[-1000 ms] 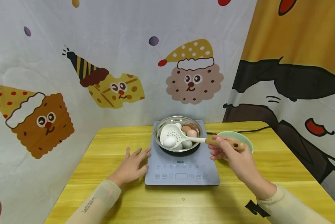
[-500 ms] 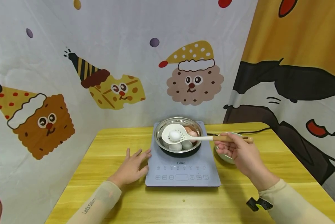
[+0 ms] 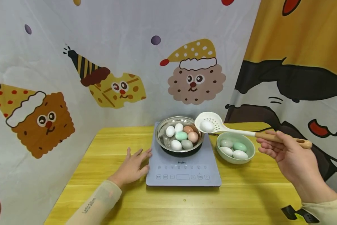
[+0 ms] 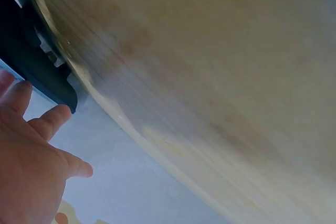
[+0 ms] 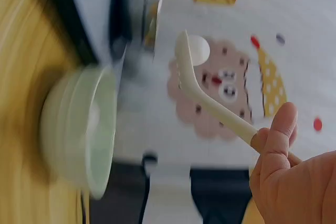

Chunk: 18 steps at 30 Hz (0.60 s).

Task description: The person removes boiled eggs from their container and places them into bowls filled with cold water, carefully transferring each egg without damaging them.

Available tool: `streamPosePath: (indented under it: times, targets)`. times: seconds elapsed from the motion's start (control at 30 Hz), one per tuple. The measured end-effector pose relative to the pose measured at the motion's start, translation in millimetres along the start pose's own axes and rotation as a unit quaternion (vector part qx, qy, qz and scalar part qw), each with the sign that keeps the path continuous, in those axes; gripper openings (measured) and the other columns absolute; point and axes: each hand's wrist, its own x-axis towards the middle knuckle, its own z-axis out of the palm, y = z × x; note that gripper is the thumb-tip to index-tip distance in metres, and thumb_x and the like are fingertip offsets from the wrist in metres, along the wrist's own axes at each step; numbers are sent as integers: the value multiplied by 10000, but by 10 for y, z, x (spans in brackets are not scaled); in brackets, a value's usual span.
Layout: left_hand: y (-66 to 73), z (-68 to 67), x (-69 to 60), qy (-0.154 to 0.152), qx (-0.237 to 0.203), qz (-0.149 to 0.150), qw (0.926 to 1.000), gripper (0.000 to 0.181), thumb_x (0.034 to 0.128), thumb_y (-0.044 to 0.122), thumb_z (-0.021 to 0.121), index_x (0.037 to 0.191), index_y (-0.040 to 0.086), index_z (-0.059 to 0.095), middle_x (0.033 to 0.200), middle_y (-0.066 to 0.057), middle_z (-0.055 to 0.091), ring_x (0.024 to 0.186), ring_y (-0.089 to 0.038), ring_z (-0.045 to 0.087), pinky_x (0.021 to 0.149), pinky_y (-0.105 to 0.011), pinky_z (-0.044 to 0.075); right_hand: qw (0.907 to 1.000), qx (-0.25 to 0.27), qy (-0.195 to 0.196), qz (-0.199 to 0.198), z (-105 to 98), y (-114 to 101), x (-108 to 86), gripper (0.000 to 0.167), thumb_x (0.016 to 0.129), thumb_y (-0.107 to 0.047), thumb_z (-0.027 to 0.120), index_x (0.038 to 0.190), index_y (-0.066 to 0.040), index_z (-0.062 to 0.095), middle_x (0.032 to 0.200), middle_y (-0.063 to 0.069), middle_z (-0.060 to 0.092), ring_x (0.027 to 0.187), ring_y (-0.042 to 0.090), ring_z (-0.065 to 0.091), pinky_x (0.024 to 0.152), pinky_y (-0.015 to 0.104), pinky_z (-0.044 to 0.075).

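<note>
Head view: right of the bowl (image 3: 235, 160), the right hand (image 3: 295, 159) gripped the ladle (image 3: 240, 132), whose egg (image 3: 206, 126) lay well away, left of the bowl; farther left, the left hand (image 3: 133, 167) touched the cooktop (image 3: 182, 171). Left wrist view: that hand was spread. Right wrist view: the egg sat above bowl height.

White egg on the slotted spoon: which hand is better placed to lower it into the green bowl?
Probably the right hand: it holds the slotted spoon bearing the white egg and is nearer the green bowl. The left hand is at the left edge of the cooktop.
</note>
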Motion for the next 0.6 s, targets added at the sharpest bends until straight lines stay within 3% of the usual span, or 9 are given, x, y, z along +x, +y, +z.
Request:
streamPosePath:
  times: [0.17,0.3,0.5,0.6]
  targets:
    - [11,-15,4,-7,-16,-22,10000,512,1052,355,561,1519,143,567,1694,-17,462,1524,-499,454,1226,-850,6,9968,-314,712,-194,-362,-67,-193,283,1128,-213,527,1202,-63,756,1056,91,842,896,181,834,702,330,666]
    - [10,-34,3,11,50,5,10000,518,1048,359,561,1518,140,564,1691,-19,467,1518,-498,463,1219,-860,28,9906,-629,1164,-339,-514,-37,-307,250,1118,-212,549,1163,-91,764,1018,50,846,826,153,830,659,311,657]
    - [21,-32,9,33,78,51,10000,532,1041,368,566,1518,134,568,1685,-21,475,1506,-497,479,1210,-871,45,9727,-1468,1733,-475,-581,40,-472,206,1094,-228,600,1194,-156,766,1023,-37,842,770,105,813,650,250,643]
    - [28,-30,8,21,58,57,10000,524,1039,362,571,1510,132,574,1684,-22,477,1505,-498,481,1208,-873,47,9594,-1961,1983,-423,-573,68,-533,241,1077,-264,627,1260,-158,744,1019,-98,836,757,76,805,658,224,635]
